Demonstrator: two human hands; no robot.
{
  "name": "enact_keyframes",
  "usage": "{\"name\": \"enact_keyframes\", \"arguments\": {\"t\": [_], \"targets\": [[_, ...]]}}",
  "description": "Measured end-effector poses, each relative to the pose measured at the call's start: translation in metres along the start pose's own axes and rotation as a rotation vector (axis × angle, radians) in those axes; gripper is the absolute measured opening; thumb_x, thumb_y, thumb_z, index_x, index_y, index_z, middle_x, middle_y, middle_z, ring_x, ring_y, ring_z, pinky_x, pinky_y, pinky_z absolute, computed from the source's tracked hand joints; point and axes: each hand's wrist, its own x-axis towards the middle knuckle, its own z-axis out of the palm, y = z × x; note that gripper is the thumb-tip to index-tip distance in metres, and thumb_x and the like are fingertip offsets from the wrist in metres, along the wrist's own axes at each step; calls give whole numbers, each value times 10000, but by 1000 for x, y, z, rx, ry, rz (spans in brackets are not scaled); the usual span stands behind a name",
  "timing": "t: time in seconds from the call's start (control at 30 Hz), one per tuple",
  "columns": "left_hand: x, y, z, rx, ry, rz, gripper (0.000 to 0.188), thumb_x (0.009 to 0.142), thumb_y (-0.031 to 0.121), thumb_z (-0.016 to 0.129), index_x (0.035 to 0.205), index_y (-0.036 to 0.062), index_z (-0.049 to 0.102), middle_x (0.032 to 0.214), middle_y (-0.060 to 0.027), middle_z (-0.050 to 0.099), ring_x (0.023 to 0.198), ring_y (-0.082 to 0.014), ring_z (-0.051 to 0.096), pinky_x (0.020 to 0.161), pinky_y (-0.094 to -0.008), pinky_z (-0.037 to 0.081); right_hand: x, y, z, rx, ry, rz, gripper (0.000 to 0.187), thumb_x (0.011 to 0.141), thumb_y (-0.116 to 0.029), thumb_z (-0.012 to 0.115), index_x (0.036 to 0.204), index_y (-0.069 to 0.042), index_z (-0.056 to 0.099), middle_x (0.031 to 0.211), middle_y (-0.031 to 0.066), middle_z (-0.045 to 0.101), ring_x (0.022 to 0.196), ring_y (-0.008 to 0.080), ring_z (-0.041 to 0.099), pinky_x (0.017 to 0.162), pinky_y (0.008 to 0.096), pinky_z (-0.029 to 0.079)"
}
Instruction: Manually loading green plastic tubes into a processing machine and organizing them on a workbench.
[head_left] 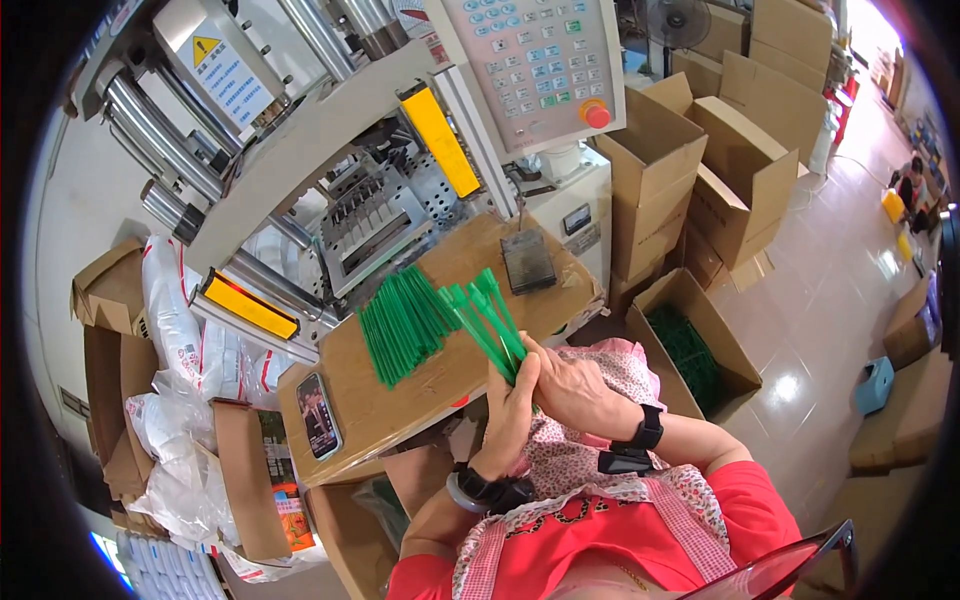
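Note:
In front of my chest, my left hand (pixel 508 408) and my right hand (pixel 578 388) meet around the lower ends of a small bunch of green plastic sticks (pixel 488 318). The sticks fan out up and to the left, and their upper ends look wider and flat. Both hands have their fingers closed on the bunch; the ends inside the hands are hidden. Just left of it, a neat row of thin green sticks (pixel 405 325) lies side by side on the cardboard-covered worktop (pixel 450 385). A phone (pixel 319 415) with a lit screen lies at the worktop's left end.
Beyond the worktop stands a press machine with an open mould (pixel 370 225) and a control panel (pixel 540 75) with a red button. A dark rectangular block (pixel 528 262) sits at the worktop's right. An open carton (pixel 735 380) by my right side holds green pieces; white sacks (pixel 170 300) stand left.

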Motion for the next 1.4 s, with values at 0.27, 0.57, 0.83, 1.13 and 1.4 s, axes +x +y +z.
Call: {"name": "enact_keyframes", "arguments": {"t": [0.27, 0.57, 0.83, 1.13, 1.4], "targets": [[9, -3, -13, -207, -185, -286, 373, 991, 226, 515, 1291, 10, 470, 1015, -36, 568, 909, -138, 564, 796, -275, 474, -21, -2, -51, 27, -195, 61, 634, 830, -177, 623, 1373, -10, 340, 1018, 183, 625, 772, 301, 661, 582, 400, 518], [0, -18, 1, -355, -562, -590, 354, 969, 294, 553, 1186, 16, 527, 841, -31, 561, 715, -140, 573, 635, -270, 473, -29, 25, -57, 1169, 88, 382, 523, 886, -216, 625, 1323, -15, 418, 883, 79, 643, 737, 172, 638, 659, 312, 517], [-4, -30, 13, 268, -700, -518, 358, 937, 242, 612, 1179, -14, 548, 1002, -101, 656, 898, -157, 636, 785, -280, 506, -72, 95, -54, 1478, 330, 643, 233, 888, -158, 610, 1059, -4, 569, 757, 32, 605, 666, 129, 591, 644, 275, 491], [-12, 11, -74, 428, -369, -281, 285, 932, 177, 616, 1149, -6, 589, 979, -95, 680, 869, -142, 644, 790, -276, 518, -210, 313, -78, 655, 459, 1064, 177, 855, -222, 661, 872, -103, 531, 682, -11, 512, 557, 93, 491, 481, 256, 404], [-7, 65, -191, 719, 224, -212, 239, 910, 148, 621, 1118, 30, 612, 899, -45, 669, 729, -80, 616, 596, -209, 504, -77, 271, -122, -230, 295, 620, 379, 850, -287, 650, 1106, -9, 626, 937, 143, 682, 884, 241, 650, 786, 331, 498]]}}
